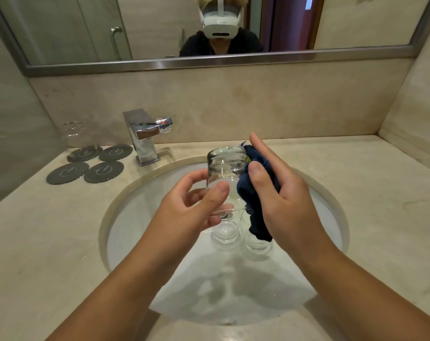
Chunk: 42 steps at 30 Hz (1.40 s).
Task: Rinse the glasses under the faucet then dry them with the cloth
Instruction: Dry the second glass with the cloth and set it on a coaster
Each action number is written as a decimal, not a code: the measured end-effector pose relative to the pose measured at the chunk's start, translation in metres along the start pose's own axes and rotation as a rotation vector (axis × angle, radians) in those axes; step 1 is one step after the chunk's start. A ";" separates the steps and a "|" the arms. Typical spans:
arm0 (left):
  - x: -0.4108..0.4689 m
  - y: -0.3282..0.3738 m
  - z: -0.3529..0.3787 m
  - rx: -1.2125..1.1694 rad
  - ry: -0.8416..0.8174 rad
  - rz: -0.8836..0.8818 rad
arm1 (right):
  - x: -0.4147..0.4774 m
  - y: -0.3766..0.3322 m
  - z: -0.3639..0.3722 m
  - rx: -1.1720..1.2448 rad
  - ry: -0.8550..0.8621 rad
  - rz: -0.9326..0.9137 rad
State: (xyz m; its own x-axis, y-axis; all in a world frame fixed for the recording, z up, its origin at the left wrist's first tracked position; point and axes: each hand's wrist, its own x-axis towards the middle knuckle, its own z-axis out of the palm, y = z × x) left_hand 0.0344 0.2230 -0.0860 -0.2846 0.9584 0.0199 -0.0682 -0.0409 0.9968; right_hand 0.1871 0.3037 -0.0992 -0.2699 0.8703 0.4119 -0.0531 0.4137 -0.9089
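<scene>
Sink (pixel 125 193), mid-frame: left hand (pixel 191 205) grips a glass (pixel 225 166), right hand (pixel 283 193) holds cloth (pixel 251 195); a slip could smash glasses (pixel 225 233) beneath.

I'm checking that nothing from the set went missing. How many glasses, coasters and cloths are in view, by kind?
Glasses: 4 (held glass, two sink glasses, glass on the back coaster)
Grey coasters: 4
Dark blue cloth: 1
Total: 9
</scene>
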 end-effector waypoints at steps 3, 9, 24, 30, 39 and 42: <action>0.001 0.001 -0.001 -0.107 -0.066 -0.039 | 0.003 -0.004 0.000 0.192 0.014 0.112; 0.005 0.001 0.000 0.049 0.012 0.036 | 0.003 -0.008 -0.001 0.253 0.070 0.150; 0.000 0.002 -0.004 -0.073 -0.137 0.016 | 0.002 -0.006 -0.004 0.172 0.005 0.086; 0.004 0.003 -0.002 -0.017 -0.008 0.038 | 0.003 -0.006 -0.006 0.178 0.040 0.090; 0.003 0.000 -0.001 -0.028 -0.017 0.075 | -0.001 -0.002 -0.005 -0.053 -0.005 -0.041; 0.003 0.000 -0.002 -0.028 0.010 0.068 | 0.001 -0.001 -0.004 -0.014 -0.031 -0.017</action>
State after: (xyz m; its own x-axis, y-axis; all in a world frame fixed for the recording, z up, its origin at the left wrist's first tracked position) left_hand 0.0319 0.2251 -0.0858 -0.2985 0.9504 0.0869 -0.0750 -0.1141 0.9906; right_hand 0.1904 0.3047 -0.0975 -0.2989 0.8544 0.4251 -0.0442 0.4325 -0.9005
